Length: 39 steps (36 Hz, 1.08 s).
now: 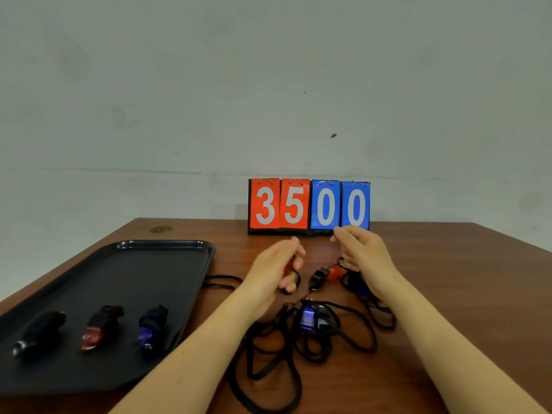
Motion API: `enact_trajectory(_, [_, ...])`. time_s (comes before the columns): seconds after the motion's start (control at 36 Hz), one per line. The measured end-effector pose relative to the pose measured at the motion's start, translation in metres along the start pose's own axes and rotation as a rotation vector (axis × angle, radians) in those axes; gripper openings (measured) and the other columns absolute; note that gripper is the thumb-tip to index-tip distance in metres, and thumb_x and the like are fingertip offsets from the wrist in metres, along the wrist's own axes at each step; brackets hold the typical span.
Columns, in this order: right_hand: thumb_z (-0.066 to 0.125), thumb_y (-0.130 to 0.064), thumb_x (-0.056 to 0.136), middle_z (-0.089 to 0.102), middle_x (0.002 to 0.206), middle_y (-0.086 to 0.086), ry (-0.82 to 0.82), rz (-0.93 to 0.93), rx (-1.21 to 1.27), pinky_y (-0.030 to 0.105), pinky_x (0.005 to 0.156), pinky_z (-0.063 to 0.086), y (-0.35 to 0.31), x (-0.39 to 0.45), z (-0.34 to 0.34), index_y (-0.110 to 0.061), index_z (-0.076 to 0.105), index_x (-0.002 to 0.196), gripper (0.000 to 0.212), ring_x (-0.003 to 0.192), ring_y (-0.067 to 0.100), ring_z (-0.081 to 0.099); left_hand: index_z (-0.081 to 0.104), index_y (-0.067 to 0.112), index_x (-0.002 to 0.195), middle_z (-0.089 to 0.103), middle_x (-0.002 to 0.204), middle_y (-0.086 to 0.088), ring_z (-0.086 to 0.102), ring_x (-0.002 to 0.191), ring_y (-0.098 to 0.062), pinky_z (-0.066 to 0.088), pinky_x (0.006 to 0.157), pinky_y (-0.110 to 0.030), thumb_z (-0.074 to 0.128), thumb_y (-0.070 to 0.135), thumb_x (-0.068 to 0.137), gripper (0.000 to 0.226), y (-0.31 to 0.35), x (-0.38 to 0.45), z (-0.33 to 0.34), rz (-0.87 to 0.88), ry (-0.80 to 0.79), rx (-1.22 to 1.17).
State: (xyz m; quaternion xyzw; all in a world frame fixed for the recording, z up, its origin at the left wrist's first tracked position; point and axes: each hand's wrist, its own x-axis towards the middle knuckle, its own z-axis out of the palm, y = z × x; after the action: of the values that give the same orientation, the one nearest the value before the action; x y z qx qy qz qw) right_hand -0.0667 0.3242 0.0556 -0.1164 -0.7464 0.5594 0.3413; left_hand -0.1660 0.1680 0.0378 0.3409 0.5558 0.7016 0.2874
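**Q:** Progress: what is done?

**A:** Three whistles, each wound in its own cord, lie in a row on the tray (167,243): black bundle (40,333), red bundle (101,327), blue bundle (152,327). By this count the work appears somewhat under halfway.

**Q:** What is left?

**A:** On the table (448,294), right of the tray, at least four whistles are unwound. A black whistle (318,277) touches a second red whistle (336,271) between the hands. A blue whistle (307,318) sits amid the tangled cords (268,369). Another blue one (363,289) shows partly under the right wrist. One more is in hand.

**Q:** The hands?

**A:** The left hand (276,271) is curled round the red whistle (289,268), with black cord looped at its fingers. It hangs above the table, in front of the scoreboard (309,206), and the whistle is mostly hidden in the palm. The right hand (363,256) is seen from the back with its fingers bent and its thumb and forefinger close together near the scoreboard's base. It cannot be told whether they pinch a cord. Winding this whistle seems to be the step in hand.
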Motion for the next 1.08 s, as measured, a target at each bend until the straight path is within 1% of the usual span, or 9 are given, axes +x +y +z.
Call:
enact_trajectory(0.14, [0.053,-0.031,0.095,0.037,0.052,-0.001,-0.216,0.025,-0.031,0.022,0.045,0.031,-0.001,0.0,-0.001,-0.01,0.053,0.069,0.033,0.045,0.012,0.031,0.058,0.014,0.088,0.049,0.065,0.003,0.035,0.044,-0.006,0.035,0.046,-0.022,0.044,0.033,0.101,0.027,0.004,0.005,-0.022,0.092,0.388,-0.053])
enact_trajectory(0.31, [0.05,-0.029,0.097,0.03,0.05,-0.004,-0.127,0.137,0.425,0.02,0.038,0.026,-0.001,0.007,-0.011,-0.014,0.053,0.068,0.033,0.04,0.009,0.026,0.058,0.016,0.083,0.048,0.065,0.003,0.036,0.044,-0.007,0.035,0.047,-0.023,0.043,0.036,0.101,0.031,0.003,0.01,-0.037,0.118,0.621,-0.086])
enact_trajectory(0.47, [0.046,-0.027,0.101,0.031,0.049,-0.005,0.101,0.161,0.479,0.02,0.038,0.023,0.005,0.011,-0.017,-0.012,0.051,0.071,0.033,0.04,0.008,0.026,0.058,0.016,0.107,0.055,0.084,-0.002,0.041,0.05,-0.008,0.037,0.045,-0.021,0.042,0.04,0.101,0.03,-0.006,0.016,-0.034,0.121,0.601,0.128])
enact_trajectory(0.67, [0.049,-0.029,0.096,0.043,0.059,0.002,0.455,0.064,-0.13,0.028,0.052,0.03,0.018,0.015,-0.028,-0.014,0.053,0.066,0.035,0.054,0.014,0.034,0.056,0.007,0.121,0.061,0.082,-0.002,0.045,0.053,-0.012,0.041,0.059,-0.026,0.041,0.024,0.1,0.03,-0.007,0.026,-0.04,-0.03,0.653,0.037])
enact_trajectory(0.78, [0.049,-0.029,0.096,0.053,0.068,0.005,0.403,-0.035,-0.545,0.031,0.058,0.037,0.025,0.013,-0.025,-0.002,0.057,0.08,0.033,0.06,0.017,0.045,0.048,0.012,0.133,0.069,0.099,-0.004,0.054,0.061,-0.011,0.05,0.063,-0.024,0.04,0.019,0.102,0.032,-0.006,0.025,-0.039,0.015,0.618,0.065])
enact_trajectory(0.86, [0.053,-0.029,0.093,0.058,0.101,0.003,0.395,-0.049,-0.828,0.028,0.071,0.041,0.029,0.011,-0.02,-0.013,0.059,0.107,0.021,0.096,0.015,0.049,0.051,0.013,0.127,0.07,0.108,-0.002,0.061,0.086,-0.011,0.045,0.071,-0.019,0.039,0.025,0.103,0.03,0.001,0.018,-0.033,0.099,0.575,0.175])
enact_trajectory(0.97, [0.057,-0.034,0.091,0.052,0.125,0.001,0.301,-0.152,-0.841,0.03,0.095,0.039,0.024,0.005,-0.006,-0.018,0.049,0.133,0.046,0.122,0.015,0.038,0.06,0.014,0.116,0.072,0.105,0.001,0.062,0.096,-0.025,0.048,0.093,-0.036,0.041,0.03,0.102,0.028,0.012,0.013,-0.027,0.124,0.519,0.207])
enact_trajectory(1.03, [0.057,-0.037,0.091,0.049,0.134,-0.007,0.129,-0.189,-0.742,0.031,0.106,0.034,0.021,0.0,0.008,-0.026,0.048,0.136,0.047,0.129,0.009,0.036,0.061,0.014,0.111,0.074,0.098,-0.003,0.056,0.063,-0.018,0.051,0.062,-0.025,0.045,0.027,0.101,0.023,0.018,0.01,-0.026,0.103,0.408,0.059])
enact_trajectory(1.08, [0.057,-0.041,0.091,0.044,0.138,-0.013,-0.062,-0.195,-0.669,0.033,0.111,0.031,0.019,-0.006,0.026,-0.035,0.046,0.137,0.047,0.131,0.003,0.034,0.059,0.01,0.116,0.075,0.094,-0.009,0.04,0.054,-0.008,0.034,0.045,-0.016,0.045,0.022,0.101,0.023,0.022,0.008,-0.024,0.108,0.312,-0.099])
